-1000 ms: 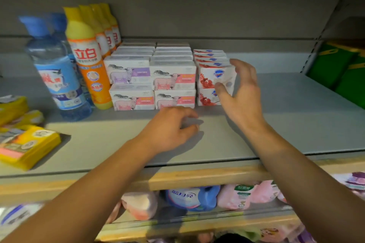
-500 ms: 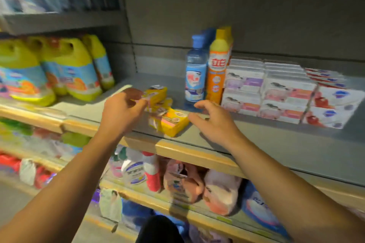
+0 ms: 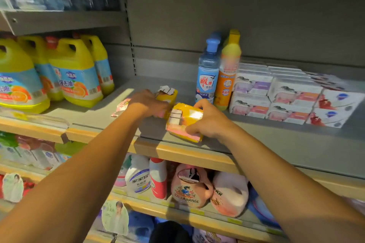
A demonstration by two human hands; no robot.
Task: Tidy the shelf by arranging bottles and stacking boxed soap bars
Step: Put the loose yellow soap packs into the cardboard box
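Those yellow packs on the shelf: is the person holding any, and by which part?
Yes, both. The right hand grips the nearer yellow pack by its right end; the left hand holds the farther yellow pack by its left side.

The blue bottle (image 3: 207,77) bears a large red "雕" on its label. The yellow jug (image 3: 76,74) reads "去油". Other print is too blurred to read.

Both bare forearms reach forward and upward, converging over the grey shelf board (image 3: 276,144). The left hand (image 3: 147,104) lies knuckles-up above the board, fingers curled round a yellow soap pack (image 3: 167,97) (the fingertips themselves are hidden). The right hand (image 3: 209,118), just to its right and nearer the board's front edge, grips a second yellow soap pack (image 3: 184,122), thumb low, fingers over its top.
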